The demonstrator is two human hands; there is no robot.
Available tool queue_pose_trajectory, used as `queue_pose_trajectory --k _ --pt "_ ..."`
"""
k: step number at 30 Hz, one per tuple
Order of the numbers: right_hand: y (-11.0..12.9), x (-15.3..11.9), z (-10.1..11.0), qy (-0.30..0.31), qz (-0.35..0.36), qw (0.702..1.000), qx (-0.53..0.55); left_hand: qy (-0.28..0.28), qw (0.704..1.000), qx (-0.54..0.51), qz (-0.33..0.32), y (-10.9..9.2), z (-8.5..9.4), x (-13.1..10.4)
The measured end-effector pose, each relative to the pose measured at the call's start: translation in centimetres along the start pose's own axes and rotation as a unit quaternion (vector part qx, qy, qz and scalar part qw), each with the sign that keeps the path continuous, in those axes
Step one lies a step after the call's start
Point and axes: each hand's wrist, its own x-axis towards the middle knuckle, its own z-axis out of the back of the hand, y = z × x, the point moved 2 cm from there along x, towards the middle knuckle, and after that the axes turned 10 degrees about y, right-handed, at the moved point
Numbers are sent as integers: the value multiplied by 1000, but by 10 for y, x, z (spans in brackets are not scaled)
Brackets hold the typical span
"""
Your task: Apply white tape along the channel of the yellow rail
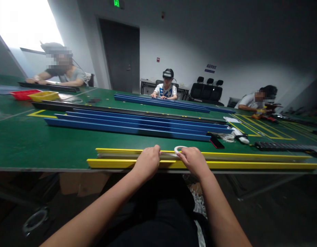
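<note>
Two long yellow profiles (pixel 251 166) lie side by side along the near edge of the green table. Over them, my left hand (pixel 148 160) is closed on the end of a thin pale strip of tape (pixel 168 154). The strip runs across to a white tape roll (pixel 181 149), which my right hand (pixel 193 160) pinches between thumb and fingers. Both hands are close to the profiles; whether they touch them is hard to tell.
Long blue profiles (pixel 127 129) and a black one (pixel 117 110) lie beyond. A phone (pixel 216 141), a white device (pixel 240 136) and a black strip (pixel 276 146) are at the right. Red (pixel 24 95) and yellow trays (pixel 45 96) sit far left. Three people sit around the table.
</note>
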Motion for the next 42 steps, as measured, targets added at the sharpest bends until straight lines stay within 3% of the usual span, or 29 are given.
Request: queue_pose_trajectory --k 5,9,17,21,28,32,37,42 --pt "53 29 -7 0 32 999 8 23 996 59 56 62 19 -23" --pt "67 40 -19 -12 24 1000 8 29 993 85 82 78 22 -33" --pt "60 33 -21 -63 71 995 21 -3 986 81 146 70 14 -31" --pt "44 26 -19 -75 61 995 17 10 990 69 125 54 10 -22" --pt "-16 3 -19 -27 35 999 30 10 996 34 79 1 -6 7" --pt "-23 -4 -9 -33 26 998 47 -2 999 -40 35 -4 -4 8" --pt "-3 -6 14 -16 -1 999 30 -30 980 -193 -22 25 16 -7" --pt "23 3 33 55 -23 995 83 -23 973 -219 61 87 41 -27"
